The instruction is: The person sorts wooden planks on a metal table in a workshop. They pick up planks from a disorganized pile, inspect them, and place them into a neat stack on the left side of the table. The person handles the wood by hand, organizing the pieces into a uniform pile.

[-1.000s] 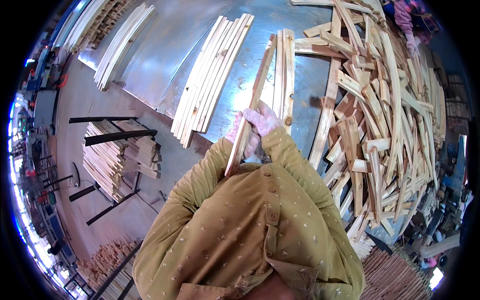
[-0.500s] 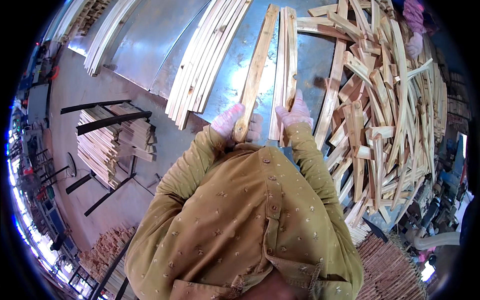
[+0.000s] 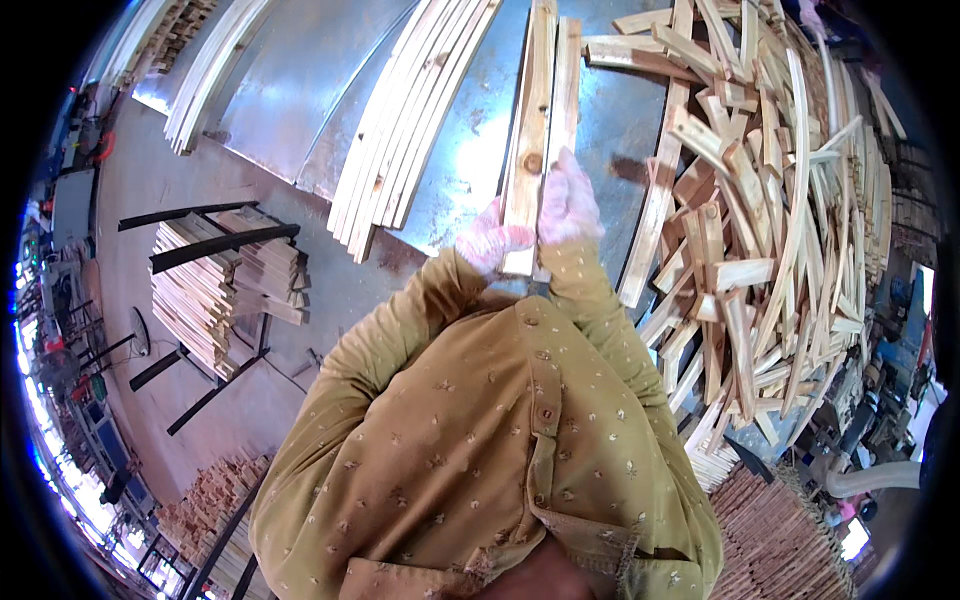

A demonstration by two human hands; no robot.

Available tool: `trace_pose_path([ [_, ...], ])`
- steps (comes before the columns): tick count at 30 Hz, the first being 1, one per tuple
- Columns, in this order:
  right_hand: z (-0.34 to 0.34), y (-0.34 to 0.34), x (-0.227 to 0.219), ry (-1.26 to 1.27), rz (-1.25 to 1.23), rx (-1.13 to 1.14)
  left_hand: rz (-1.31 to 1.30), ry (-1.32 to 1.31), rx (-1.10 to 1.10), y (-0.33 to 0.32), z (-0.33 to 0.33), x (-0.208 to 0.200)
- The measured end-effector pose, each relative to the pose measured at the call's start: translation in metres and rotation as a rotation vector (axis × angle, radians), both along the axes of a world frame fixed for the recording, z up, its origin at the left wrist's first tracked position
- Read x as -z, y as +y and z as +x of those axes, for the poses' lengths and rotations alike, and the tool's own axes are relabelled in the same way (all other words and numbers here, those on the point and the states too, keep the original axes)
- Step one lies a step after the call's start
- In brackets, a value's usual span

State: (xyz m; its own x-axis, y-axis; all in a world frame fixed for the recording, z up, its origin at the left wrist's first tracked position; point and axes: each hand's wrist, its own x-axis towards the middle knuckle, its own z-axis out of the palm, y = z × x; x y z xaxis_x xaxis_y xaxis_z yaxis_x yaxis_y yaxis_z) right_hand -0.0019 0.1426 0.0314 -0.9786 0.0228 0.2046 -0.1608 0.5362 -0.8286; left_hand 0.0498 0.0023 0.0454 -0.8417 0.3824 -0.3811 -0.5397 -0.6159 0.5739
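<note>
Both gloved hands, left hand (image 3: 490, 240) and right hand (image 3: 566, 205), have fingers wrapped shut around two wooden slats (image 3: 540, 110) (side by side) on the metal worktop (image 3: 300, 90).

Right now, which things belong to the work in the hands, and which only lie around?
In hand:
- left hand and right hand, gloved
- wooden slats gripped between them
- metal table

Lying about:
- neat row of slats
- jumbled offcut heap
- stacked slats on a rack
</note>
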Motion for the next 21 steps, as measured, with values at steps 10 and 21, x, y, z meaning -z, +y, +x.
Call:
trace_pose_path([
  [10,0.067,0.052,0.011,-0.373,0.311,0.087,-0.182,0.145,0.052,-0.012,-0.104,-0.084],
  [21,0.022,0.029,-0.001,-0.638,0.563,-0.124,-1.659,0.812,-0.284,-0.01,-0.39,-0.107],
])
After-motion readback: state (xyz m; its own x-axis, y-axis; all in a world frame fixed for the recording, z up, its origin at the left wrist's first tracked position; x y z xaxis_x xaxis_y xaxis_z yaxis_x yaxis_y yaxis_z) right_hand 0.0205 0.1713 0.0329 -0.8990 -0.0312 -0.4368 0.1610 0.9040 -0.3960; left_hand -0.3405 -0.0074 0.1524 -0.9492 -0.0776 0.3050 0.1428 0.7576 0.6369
